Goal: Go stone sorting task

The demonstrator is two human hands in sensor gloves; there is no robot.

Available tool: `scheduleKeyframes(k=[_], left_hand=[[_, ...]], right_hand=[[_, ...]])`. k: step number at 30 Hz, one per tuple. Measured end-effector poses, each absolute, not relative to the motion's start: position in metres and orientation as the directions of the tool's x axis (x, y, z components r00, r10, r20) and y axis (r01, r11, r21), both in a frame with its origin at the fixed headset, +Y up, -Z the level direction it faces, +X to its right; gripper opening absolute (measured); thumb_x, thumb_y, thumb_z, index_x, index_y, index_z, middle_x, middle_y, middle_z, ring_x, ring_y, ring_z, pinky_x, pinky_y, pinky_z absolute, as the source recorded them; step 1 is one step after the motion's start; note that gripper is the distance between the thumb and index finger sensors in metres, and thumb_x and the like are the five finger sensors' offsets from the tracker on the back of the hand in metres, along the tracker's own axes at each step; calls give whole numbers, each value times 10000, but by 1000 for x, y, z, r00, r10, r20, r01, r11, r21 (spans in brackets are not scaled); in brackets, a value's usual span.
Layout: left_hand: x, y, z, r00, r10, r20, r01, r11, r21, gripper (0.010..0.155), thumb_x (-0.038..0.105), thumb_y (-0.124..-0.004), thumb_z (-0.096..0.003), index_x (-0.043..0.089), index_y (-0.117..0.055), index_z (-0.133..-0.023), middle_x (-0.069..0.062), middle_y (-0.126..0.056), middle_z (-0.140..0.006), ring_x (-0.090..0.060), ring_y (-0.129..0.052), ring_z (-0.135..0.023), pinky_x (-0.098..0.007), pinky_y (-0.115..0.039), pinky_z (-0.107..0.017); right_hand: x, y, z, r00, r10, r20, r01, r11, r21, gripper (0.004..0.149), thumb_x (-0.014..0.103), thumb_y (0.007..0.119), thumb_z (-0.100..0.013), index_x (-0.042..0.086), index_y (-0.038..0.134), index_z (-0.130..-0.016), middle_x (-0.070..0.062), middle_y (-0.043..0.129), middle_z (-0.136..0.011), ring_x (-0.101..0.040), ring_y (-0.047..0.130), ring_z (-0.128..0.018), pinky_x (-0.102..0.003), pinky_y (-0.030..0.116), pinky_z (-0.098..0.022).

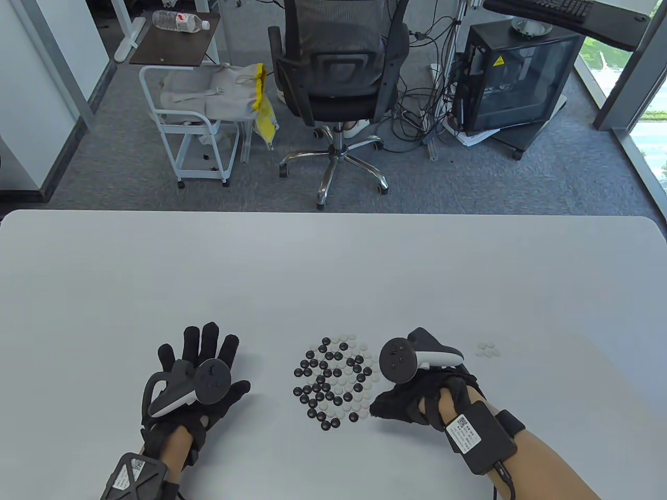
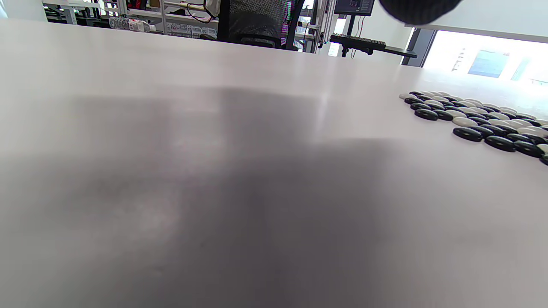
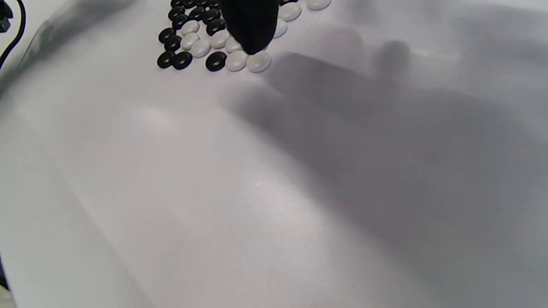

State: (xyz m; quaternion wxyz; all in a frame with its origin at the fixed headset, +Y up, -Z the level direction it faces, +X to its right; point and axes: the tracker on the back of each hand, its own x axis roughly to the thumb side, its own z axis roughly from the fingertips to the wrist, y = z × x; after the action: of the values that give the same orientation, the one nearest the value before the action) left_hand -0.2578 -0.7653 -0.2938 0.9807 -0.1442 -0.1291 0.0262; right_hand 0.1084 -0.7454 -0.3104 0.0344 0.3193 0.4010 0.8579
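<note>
A mixed pile of black and white Go stones (image 1: 333,383) lies on the white table (image 1: 333,271) between my hands. It also shows at the right of the left wrist view as the pile (image 2: 479,119), and at the top of the right wrist view as the pile (image 3: 205,38). A small group of white stones (image 1: 488,350) sits apart to the right. My left hand (image 1: 203,354) lies flat on the table left of the pile, fingers spread, holding nothing. My right hand (image 1: 388,406) is at the pile's right edge with curled fingers. One fingertip (image 3: 250,25) is down over white stones; any pinch is hidden.
An office chair (image 1: 338,78), a white cart (image 1: 193,125) and a computer case (image 1: 516,78) stand on the floor beyond the table's far edge. Bare tabletop stretches behind and to both sides of the stones.
</note>
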Motion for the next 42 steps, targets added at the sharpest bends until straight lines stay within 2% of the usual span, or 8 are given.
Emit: scheduleKeyframes(k=[7,10,13,17,20,25,28,42], left_hand=[[-258,-765,-294,965,90,246,-16,958,-288,869,625,-497,-555,205,-38,-1162,-208,214,-1113,-499,205,-957,-807,53,-513],[-258,-765,-294,965,93,244,-20,958,-287,869,624,-497,-555,204,-38,-1163,-209,216,-1113,-500,205,-956,-807,53,-512],[-259,-765,-294,965,93,244,-20,958,-286,870,625,-496,-555,204,-37,-1163,-208,217,-1113,-498,205,-957,-807,54,-512],[-258,-765,-294,964,94,249,-19,958,-287,867,624,-497,-555,208,-37,-1162,-206,217,-1113,-496,208,-957,-806,56,-513],[-259,-766,-295,964,84,251,-9,957,-289,867,624,-496,-556,207,-37,-1162,-207,218,-1112,-497,206,-957,-807,55,-513],[-259,-764,-294,963,91,254,-17,960,-281,870,625,-496,-556,205,-34,-1162,-210,219,-1111,-500,206,-956,-808,53,-513],[-260,-764,-294,964,93,251,-20,960,-281,868,625,-495,-556,206,-36,-1162,-208,218,-1111,-497,205,-957,-807,52,-513],[-261,-764,-294,965,93,244,-19,957,-289,868,625,-493,-557,205,-36,-1162,-209,219,-1111,-499,206,-955,-808,52,-513]], right_hand=[[107,-763,-305,-796,314,517,222,-643,733,696,515,512,-575,115,538,-1143,-380,5,-1106,-649,-66,-910,-894,101,-559],[122,-763,-302,-818,295,495,208,-649,731,680,512,513,-578,134,527,-1143,-378,13,-1110,-648,-59,-914,-894,105,-564],[151,-758,-302,-858,221,463,210,-672,711,679,515,515,-574,133,561,-1134,-369,38,-1122,-642,-50,-925,-893,107,-569],[215,-753,-313,-942,190,277,76,-683,727,673,512,514,-574,120,660,-1101,-368,78,-1133,-642,-41,-929,-895,109,-568],[263,-752,-322,-978,175,115,-38,-687,725,669,513,511,-574,129,656,-1102,-361,68,-1134,-640,-53,-925,-894,93,-560],[307,-755,-333,-983,178,-54,-165,-703,691,669,512,502,-574,139,617,-1117,-358,37,-1129,-636,-76,-921,-892,67,-555],[318,-757,-339,-974,198,-106,-217,-708,672,675,513,495,-573,140,594,-1126,-357,18,-1126,-635,-86,-918,-892,58,-553],[326,-761,-355,-963,219,-160,-271,-744,611,691,517,491,-569,127,593,-1130,-359,14,-1124,-637,-83,-920,-894,58,-549]])
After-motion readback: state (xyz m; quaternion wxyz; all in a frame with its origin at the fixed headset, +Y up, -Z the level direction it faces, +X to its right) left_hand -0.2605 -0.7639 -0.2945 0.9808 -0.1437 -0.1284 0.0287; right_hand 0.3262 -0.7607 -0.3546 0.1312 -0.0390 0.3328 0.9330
